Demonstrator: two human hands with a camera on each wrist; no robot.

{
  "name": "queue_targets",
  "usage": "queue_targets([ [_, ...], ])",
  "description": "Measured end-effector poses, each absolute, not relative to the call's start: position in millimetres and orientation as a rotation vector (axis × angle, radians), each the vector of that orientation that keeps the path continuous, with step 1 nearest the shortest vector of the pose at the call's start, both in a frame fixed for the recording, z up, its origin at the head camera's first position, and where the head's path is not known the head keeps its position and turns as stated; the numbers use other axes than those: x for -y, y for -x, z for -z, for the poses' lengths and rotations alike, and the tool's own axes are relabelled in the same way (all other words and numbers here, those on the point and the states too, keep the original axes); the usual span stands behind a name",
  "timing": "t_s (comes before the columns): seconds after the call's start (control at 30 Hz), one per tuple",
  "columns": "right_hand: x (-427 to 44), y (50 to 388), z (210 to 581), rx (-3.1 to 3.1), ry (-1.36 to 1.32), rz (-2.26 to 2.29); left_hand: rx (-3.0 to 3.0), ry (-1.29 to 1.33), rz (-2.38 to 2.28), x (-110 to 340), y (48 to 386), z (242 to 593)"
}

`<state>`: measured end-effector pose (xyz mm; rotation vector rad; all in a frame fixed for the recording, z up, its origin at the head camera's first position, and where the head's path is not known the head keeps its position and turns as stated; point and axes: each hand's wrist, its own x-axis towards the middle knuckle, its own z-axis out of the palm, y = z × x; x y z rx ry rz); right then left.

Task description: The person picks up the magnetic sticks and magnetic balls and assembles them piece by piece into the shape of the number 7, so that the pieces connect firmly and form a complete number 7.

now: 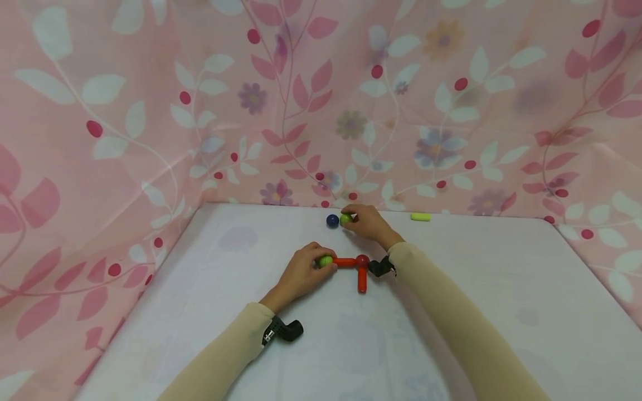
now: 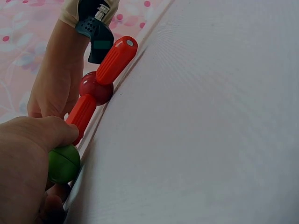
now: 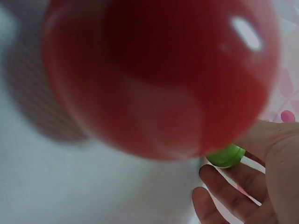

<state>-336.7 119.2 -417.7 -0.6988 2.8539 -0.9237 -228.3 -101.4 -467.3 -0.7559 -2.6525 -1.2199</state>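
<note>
My left hand [image 1: 303, 270] grips a green ball [image 2: 64, 164] that is joined to a red grooved rod [image 1: 345, 262]. That rod runs to a dark red ball [image 1: 362, 259], from which a second red rod [image 1: 362, 280] points toward me, forming a bent shape on the table. Farther back, my right hand [image 1: 370, 223] pinches another green ball [image 1: 345, 219] between thumb and fingers; in the right wrist view this ball is partly hidden behind the blurred dark red ball. A dark blue ball [image 1: 332, 221] sits just left of the right hand's green ball.
A short yellow-green rod [image 1: 421, 216] lies near the back edge of the white table [image 1: 481, 289], right of the right hand. Pink floral cloth [image 1: 321, 111] hangs behind and along the sides. Each wrist bears a black camera mount [image 1: 290, 331].
</note>
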Motion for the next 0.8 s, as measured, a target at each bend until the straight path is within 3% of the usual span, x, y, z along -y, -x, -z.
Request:
queue_targets([
  [0.8, -120.6, 328.1, 424.9, -2.870, 0.476, 1.154, 2.657, 0.757, 1.201, 101.4, 228.3, 467.4],
])
